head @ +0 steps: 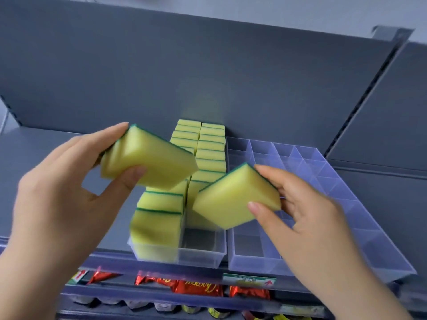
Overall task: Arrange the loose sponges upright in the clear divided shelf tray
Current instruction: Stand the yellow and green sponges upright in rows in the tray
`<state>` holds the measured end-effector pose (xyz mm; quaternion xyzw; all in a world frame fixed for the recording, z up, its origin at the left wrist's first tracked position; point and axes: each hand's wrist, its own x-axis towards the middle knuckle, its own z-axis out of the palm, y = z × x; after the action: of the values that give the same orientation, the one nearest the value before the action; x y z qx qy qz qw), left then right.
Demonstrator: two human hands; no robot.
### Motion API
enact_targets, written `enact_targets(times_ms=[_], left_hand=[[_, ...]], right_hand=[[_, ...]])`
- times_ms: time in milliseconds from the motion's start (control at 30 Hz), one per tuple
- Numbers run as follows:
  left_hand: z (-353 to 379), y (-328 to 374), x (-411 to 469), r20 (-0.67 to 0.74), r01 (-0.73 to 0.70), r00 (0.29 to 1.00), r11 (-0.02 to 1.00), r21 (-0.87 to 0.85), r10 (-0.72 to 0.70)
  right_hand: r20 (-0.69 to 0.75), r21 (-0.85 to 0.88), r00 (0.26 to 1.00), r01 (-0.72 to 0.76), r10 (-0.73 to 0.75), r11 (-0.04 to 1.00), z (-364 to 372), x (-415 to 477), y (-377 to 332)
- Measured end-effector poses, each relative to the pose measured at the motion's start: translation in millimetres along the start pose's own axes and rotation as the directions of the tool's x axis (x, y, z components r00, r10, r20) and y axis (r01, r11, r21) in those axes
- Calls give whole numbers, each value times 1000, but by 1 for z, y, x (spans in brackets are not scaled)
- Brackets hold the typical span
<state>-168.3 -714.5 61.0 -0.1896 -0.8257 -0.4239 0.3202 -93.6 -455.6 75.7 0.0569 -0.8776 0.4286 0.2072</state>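
Observation:
My left hand (60, 188) grips a yellow sponge with a green scouring face (152, 162), held tilted above the left column of the clear divided tray (201, 252). A second yellow-green sponge (233, 197) is pinched between thumb and fingers of my right hand (307, 215), hanging tilted over the tray's right column. In the tray, several sponges (210, 155) stand upright in two rows reaching back to the wall. The left row runs to the front wall. The front compartment of the right row holds nothing.
A second clear divided tray (323, 181), with nothing in it, sits right of the first on the grey shelf (41, 153). Below the shelf edge lie red snack packets (201, 288) and a price label (249, 279). The grey back panel (208, 77) rises behind.

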Motion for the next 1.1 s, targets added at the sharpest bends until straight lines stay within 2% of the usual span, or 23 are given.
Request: enact_targets(times_ms=[200, 300, 400, 567, 733, 933, 1100], left_hand=[[-7, 0, -3, 30, 41, 999, 998, -40, -40], [-21, 1, -3, 124, 16, 992, 998, 60, -23], [-28, 1, -4, 124, 36, 991, 997, 72, -44], [-25, -3, -11, 102, 61, 993, 998, 34, -64], [-18, -8, -15, -23, 25, 999, 999, -30, -26], [-18, -5, -18, -48, -10, 999, 998, -58, 7], [-19, 3, -18, -39, -63, 997, 998, -11, 62]], right_hand=[[105, -94, 994, 6, 4, 996, 12, 4, -9], [172, -115, 985, 20, 0, 993, 21, 8, -11], [197, -130, 979, 70, -44, 989, 31, 12, -11], [148, -169, 982, 143, -119, 975, 38, 14, -8], [170, -287, 969, 222, -178, 932, 47, 13, -4], [111, -381, 957, 291, -269, 878, 63, 10, 8], [88, -437, 949, 311, -304, 844, 67, 6, 15]])
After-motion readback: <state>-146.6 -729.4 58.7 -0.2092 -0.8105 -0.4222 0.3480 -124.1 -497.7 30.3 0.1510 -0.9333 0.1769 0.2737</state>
